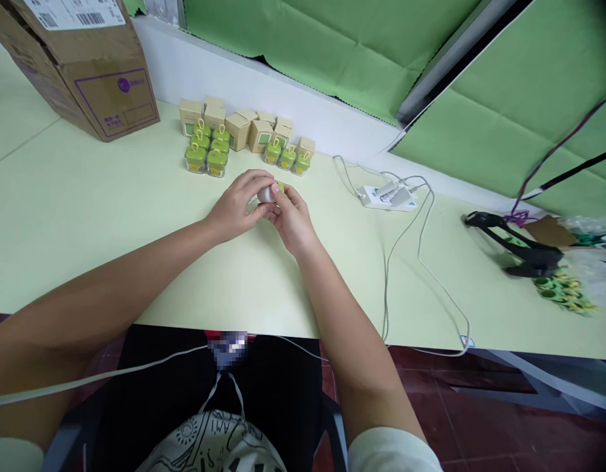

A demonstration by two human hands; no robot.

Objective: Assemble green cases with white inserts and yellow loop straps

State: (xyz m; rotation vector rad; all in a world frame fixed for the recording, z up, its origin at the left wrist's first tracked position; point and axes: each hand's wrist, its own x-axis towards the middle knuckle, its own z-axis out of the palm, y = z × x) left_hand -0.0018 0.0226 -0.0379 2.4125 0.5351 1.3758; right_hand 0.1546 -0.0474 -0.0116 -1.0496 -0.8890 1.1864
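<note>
My left hand (237, 204) and my right hand (290, 218) meet over the pale green table (86, 216), fingers curled together round a small white and green object (268, 193) that is mostly hidden between them. Just beyond the hands stand several small clear cases with green tops and yellow loops (207, 152), with more of them to the right (287, 156). Behind those sit several small tan cardboard boxes (244, 126).
A large cardboard carton (86, 59) stands at the back left. A white power strip (386, 196) with plugs lies at the right, its white cables (421, 255) trailing to the table's front edge. A black tool (519, 246) and green tape rolls (563, 292) lie far right.
</note>
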